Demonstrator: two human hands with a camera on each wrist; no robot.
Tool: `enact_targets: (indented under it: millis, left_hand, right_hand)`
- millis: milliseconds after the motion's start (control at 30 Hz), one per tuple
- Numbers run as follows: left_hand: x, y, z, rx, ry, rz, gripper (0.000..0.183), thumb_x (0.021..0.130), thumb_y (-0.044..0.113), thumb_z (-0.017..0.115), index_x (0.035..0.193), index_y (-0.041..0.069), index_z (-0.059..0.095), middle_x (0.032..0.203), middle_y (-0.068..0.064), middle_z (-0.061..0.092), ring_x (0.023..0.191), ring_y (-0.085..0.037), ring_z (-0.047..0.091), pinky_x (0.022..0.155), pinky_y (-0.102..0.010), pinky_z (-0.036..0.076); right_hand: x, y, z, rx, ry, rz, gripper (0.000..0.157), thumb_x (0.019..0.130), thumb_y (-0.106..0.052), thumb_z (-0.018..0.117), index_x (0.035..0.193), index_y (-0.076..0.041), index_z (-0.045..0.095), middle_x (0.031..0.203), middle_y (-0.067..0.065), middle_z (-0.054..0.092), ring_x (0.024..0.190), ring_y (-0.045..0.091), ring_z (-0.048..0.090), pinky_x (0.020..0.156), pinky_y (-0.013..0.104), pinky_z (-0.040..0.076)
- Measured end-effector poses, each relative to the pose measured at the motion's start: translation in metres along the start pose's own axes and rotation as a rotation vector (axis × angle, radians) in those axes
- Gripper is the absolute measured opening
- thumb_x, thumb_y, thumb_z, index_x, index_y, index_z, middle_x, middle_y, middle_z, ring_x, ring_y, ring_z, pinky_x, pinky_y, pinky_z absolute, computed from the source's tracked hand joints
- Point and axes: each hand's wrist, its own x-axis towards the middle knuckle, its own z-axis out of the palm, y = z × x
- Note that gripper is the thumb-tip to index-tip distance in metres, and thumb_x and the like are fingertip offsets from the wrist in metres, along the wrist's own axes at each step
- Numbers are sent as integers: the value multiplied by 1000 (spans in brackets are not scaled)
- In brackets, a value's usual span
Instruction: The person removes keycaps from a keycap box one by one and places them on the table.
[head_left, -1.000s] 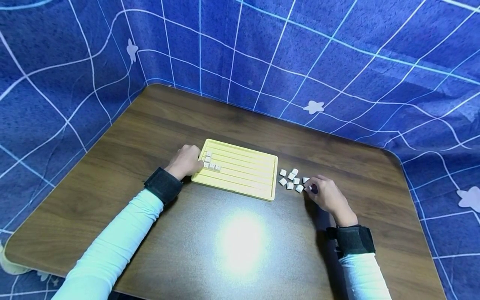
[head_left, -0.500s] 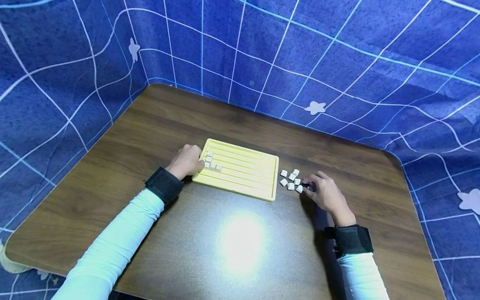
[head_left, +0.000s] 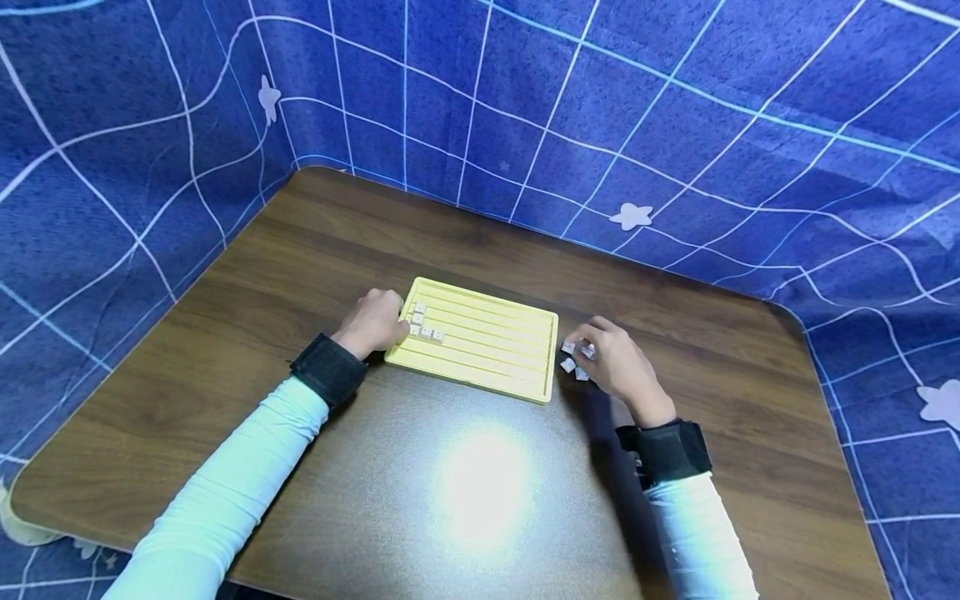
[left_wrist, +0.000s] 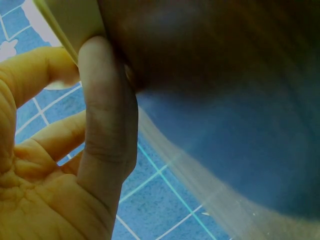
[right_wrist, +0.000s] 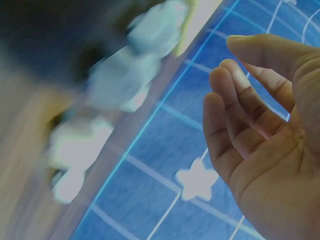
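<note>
A yellow ridged tray [head_left: 487, 350] lies on the table, with several small white pieces that look like keycaps [head_left: 426, 332] at its left end. My left hand [head_left: 371, 321] pinches the tray's left edge between thumb and finger, also shown by the left hand [left_wrist: 100, 115] in the left wrist view. My right hand [head_left: 618, 362] is over the loose white keycap-like pieces [head_left: 567, 365] to the right of the tray, partly covering them. In the right wrist view, my right hand [right_wrist: 265, 120] has bent, relaxed fingers, with no piece visible between thumb and forefinger. Those pieces [right_wrist: 120, 75] are blurred there.
The brown wooden table [head_left: 337, 225] has rounded corners. A blue curtain [head_left: 525, 100] with white lines and star shapes stands along its far, left and right sides. A bright light reflection lies on the near tabletop.
My right hand has moved left from the right edge of the loose pieces to above them, closer to the tray. The left hand and the tray have hardly moved.
</note>
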Motion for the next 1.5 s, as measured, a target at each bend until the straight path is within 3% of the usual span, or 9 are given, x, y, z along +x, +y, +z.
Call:
enact_targets:
  millis: [333, 533, 733, 1000, 1300, 1500]
  left_hand:
    - [0, 0, 0, 11, -3, -15, 16, 85, 14, 56, 72, 3, 57, 67, -8, 46, 58, -22, 46, 48, -31, 37]
    - [1, -2, 1, 13, 15, -3, 17, 83, 13, 57, 69, 4, 55, 68, -9, 46, 59, -23, 46, 49, -32, 37]
    - [-1, -2, 0, 24, 23, -3, 19, 83, 14, 57, 67, 5, 54, 67, -9, 46, 59, -24, 47, 50, -33, 38]
    - [0, -2, 1, 45, 24, 0, 22, 83, 15, 57, 64, 7, 50, 68, -9, 47, 62, -25, 48, 52, -35, 39]
    - [0, -3, 1, 40, 23, 8, 18, 82, 16, 59, 68, 5, 55, 73, -12, 55, 65, -27, 52, 55, -38, 43]
    - [-1, -2, 0, 36, 29, 17, 19, 82, 15, 59, 66, 6, 54, 74, -13, 57, 66, -27, 53, 55, -38, 44]
  right_hand:
    - [50, -48, 18, 19, -52, -65, 16, 80, -8, 68, 95, -3, 67, 96, 13, 64, 86, 23, 62, 72, 41, 56]
    - [68, -75, 35, 14, -65, -139, 15, 80, -11, 67, 94, -4, 68, 96, 11, 65, 85, 20, 62, 75, 38, 56]
    - [82, -94, 49, -3, -99, -174, 13, 82, -13, 67, 93, -6, 68, 93, 9, 66, 74, 17, 60, 68, 36, 55]
    - [96, -110, 61, -13, -96, -208, 14, 80, -14, 69, 92, -7, 68, 91, 7, 66, 71, 15, 59, 65, 33, 55]
    - [106, -117, 71, -4, -177, -164, 11, 80, -14, 69, 90, -10, 67, 91, 5, 61, 70, 14, 56, 62, 32, 53]
    - [111, -118, 76, 7, -188, -184, 11, 78, -12, 70, 88, -9, 68, 90, 5, 62, 74, 13, 56, 66, 31, 53]
